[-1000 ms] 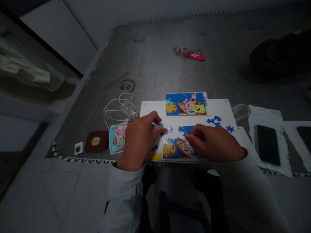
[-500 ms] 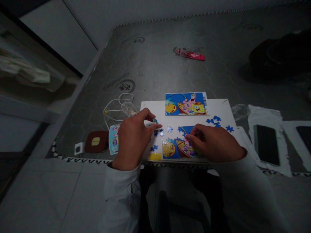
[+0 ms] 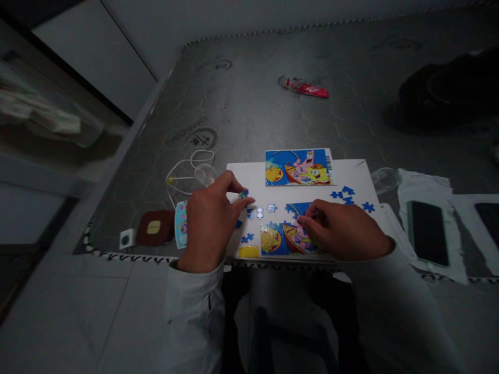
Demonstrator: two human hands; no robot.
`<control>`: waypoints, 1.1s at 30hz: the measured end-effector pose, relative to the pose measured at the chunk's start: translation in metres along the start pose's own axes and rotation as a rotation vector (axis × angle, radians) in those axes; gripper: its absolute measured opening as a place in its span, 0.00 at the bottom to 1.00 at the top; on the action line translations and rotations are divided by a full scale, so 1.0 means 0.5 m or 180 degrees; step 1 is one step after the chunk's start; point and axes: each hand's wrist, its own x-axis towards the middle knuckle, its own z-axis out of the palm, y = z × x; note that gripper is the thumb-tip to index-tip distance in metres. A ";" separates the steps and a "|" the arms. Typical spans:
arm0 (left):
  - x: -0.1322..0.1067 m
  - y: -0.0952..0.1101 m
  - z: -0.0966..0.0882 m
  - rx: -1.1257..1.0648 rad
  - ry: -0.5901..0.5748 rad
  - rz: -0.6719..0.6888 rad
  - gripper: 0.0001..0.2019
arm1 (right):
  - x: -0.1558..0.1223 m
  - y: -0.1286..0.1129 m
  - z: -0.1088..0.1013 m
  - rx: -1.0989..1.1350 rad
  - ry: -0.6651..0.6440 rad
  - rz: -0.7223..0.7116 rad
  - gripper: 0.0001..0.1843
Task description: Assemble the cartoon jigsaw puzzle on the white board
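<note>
The left hand [image 3: 208, 223] is raised over the work, thumb and forefinger pinching a small blue puzzle piece [image 3: 244, 194] while the other fingers curl inward. The right hand [image 3: 340, 231] lies low, its fingers bunched on the assembled puzzle section [image 3: 290, 240]. The fingers hide the contact, so it cannot be told whether they pinch a piece or only press, though their placement appears to steady the section.

That section sits along the near edge of a white board [image 3: 249, 179], which rests on a grey mattress [image 3: 249, 104] close to its piped edge. A printed picture card [image 3: 298, 167] overlaps the board's far edge, apparently placed there for reference, in plain view of the person.

Loose blue pieces [image 3: 343, 194] lie grouped at the right, apart from both hands. A short row of pale pieces [image 3: 259, 213] lies just beyond the left fingertips. Bare board between the card and that row gives the clearest room for movement. Room is tighter at the left edge, where a white cable [image 3: 187, 176], a clear plastic cup [image 3: 205, 175], and a small cartoon card [image 3: 180, 224] crowd the board.
</note>
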 end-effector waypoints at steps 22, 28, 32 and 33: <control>0.002 0.008 -0.003 -0.0173 -0.0053 0.0012 0.09 | 0.003 0.001 0.000 -0.0004 -0.0087 -0.0002 0.13; 0.001 0.000 0.003 -0.0182 0.0044 0.0093 0.09 | 0.000 -0.005 -0.002 -0.0004 -0.0064 0.0064 0.12; 0.000 -0.003 0.006 -0.0155 0.0068 0.0122 0.09 | -0.001 -0.006 -0.003 -0.0011 -0.0034 0.0076 0.12; -0.001 -0.003 0.006 -0.0135 0.0066 0.0120 0.10 | -0.001 -0.006 -0.003 -0.0007 -0.0041 0.0076 0.12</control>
